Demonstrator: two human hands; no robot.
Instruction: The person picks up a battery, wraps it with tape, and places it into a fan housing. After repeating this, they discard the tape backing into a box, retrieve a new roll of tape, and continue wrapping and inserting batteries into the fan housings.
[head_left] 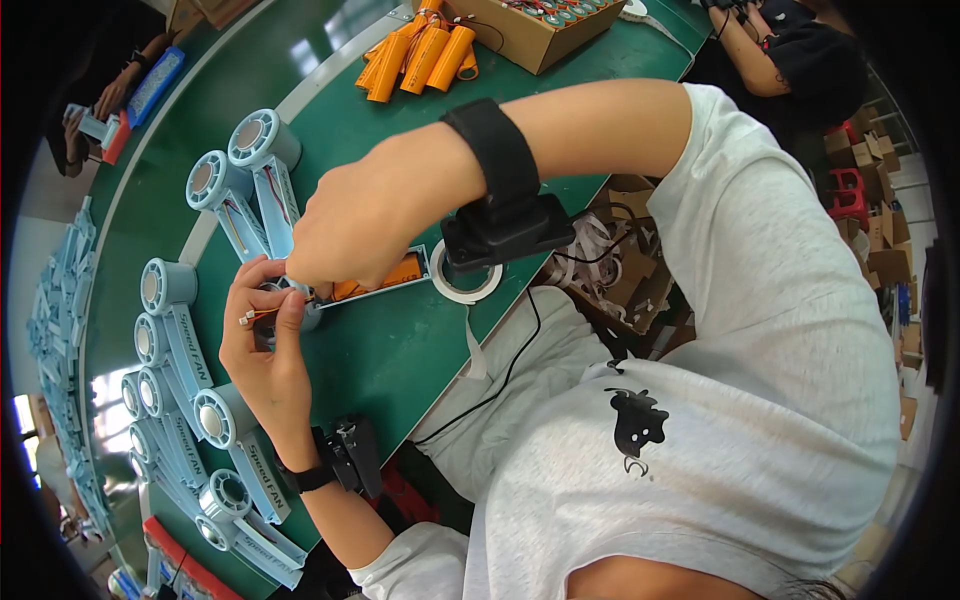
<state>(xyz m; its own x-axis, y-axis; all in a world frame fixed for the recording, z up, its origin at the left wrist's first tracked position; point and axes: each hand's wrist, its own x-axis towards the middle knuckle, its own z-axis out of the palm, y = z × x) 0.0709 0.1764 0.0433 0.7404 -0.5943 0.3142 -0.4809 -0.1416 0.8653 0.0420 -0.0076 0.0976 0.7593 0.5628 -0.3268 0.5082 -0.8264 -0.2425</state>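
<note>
A light blue handheld fan housing [311,316] lies open between my hands, its handle pointing right. Inside the handle sits an orange battery [405,272]. My left hand [262,365] is wrapped around the fan's round head end, with the thumb and fingers bent over it. Thin wires with a small white connector [246,319] stick out past its fingers. From above, my right hand [378,215] reaches across with curled fingers to the same end, close to my left fingertips. Its own fingertips are mostly hidden, so whatever they pinch is out of sight.
A roll of white tape [440,285] lies beside the handle, near the table edge. Several light blue fans [165,285] are on the left. Orange batteries [425,55] are piled beside a cardboard box [545,40] at the back. Other people work across the table.
</note>
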